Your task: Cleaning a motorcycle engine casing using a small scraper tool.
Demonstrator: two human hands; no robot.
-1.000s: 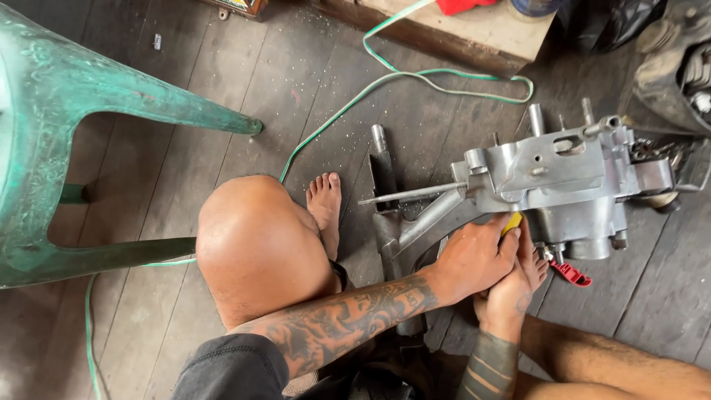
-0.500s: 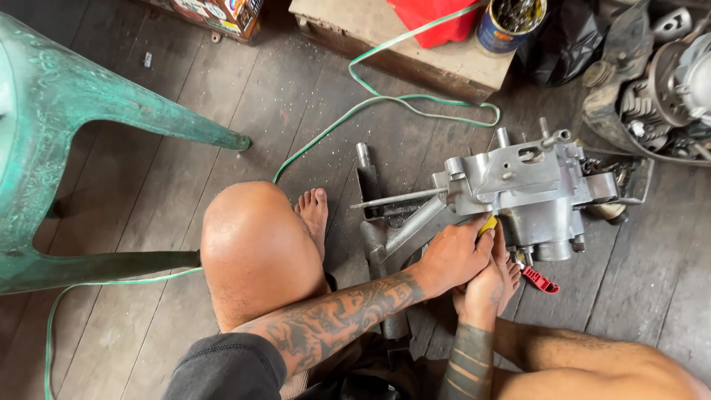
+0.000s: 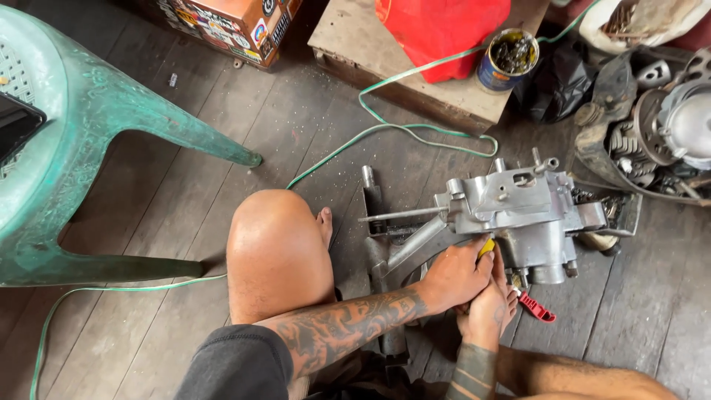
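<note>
Both hands press against the near side of the grey cast-metal engine casing [image 3: 518,204] on the wooden plank floor [image 3: 222,148]. The left hand [image 3: 453,278] is closed around a yellow-handled tool [image 3: 486,247]; the right hand [image 3: 489,307], just beneath it, is curled, its grasp hidden. A small red tool [image 3: 538,309] lies beside them.

Engine casing [image 3: 518,207], centre right: cast metal, dull grey, satin sheen on flat faces; floor [image 3: 185,192]: bare wooden planks, dark, matt, rough-grained, flecked with pale specks; stool [image 3: 111,126], left: green plastic, scuffed and faded; can [image 3: 503,63], top: painted metal, grimy inside; jug [image 3: 441,30], top: red plastic, slightly glossy; cord [image 3: 415,130]: smooth green plastic sheath; tool handle [image 3: 485,247] under left hand [image 3: 455,278]: yellow plastic.
</note>
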